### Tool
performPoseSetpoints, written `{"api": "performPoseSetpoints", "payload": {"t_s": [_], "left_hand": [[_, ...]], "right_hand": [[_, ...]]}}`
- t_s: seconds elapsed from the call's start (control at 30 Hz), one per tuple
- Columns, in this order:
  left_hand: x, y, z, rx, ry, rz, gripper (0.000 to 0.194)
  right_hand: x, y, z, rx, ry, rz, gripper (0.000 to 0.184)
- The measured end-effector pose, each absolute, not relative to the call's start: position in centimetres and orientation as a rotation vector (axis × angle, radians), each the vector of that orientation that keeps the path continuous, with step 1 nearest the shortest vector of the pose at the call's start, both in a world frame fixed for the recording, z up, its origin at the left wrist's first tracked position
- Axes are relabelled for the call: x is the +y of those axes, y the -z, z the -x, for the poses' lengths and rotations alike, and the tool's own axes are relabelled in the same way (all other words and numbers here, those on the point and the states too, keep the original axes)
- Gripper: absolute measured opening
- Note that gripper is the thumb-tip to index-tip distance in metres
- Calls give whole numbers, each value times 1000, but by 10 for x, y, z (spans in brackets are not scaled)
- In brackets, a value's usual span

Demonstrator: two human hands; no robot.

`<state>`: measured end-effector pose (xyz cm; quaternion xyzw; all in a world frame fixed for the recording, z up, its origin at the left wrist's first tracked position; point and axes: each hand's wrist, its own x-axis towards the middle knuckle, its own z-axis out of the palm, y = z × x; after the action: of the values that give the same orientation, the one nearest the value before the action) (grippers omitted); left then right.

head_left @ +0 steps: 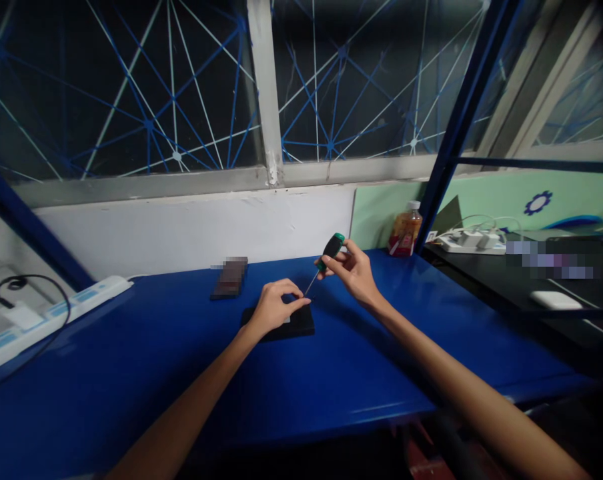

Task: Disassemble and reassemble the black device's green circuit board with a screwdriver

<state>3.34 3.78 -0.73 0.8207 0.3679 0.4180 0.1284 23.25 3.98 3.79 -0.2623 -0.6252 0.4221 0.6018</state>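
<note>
My right hand [354,270] grips a screwdriver [331,252] by its green and black handle. The slim metal shaft slants down and to the left. At its tip, the thumb and fingers of my left hand [279,303] come together in a pinch; whatever is between them is too small to make out. Under my left hand lies a flat black rectangular object [301,325] on the blue table [331,380], partly covered by the hand. A small lighter patch shows on its top beside my palm.
A dark flat slab, partly blurred out, [230,279] lies behind my left hand. White power strips stand at left [56,320] and right [471,241]. A drink bottle [405,230] is at the back right, by a blue frame post [444,153]. A white case [555,300] sits on the black neighbouring table.
</note>
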Motion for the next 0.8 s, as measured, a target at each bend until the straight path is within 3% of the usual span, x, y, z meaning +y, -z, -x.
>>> {"api": "performPoseSetpoints", "payload": {"t_s": [0.37, 0.6, 0.8], "left_hand": [[38, 5, -32, 1067, -1121, -2365, 24], [31, -5, -26, 1141, -575, -2500, 87], [25, -10, -29, 1145, -506, -2549, 87]], "right_hand": [[37, -41, -231, -1451, -978, 635, 35], [39, -44, -236, -1428, -937, 651, 33], [43, -43, -241, -1391, -864, 666, 33]]}}
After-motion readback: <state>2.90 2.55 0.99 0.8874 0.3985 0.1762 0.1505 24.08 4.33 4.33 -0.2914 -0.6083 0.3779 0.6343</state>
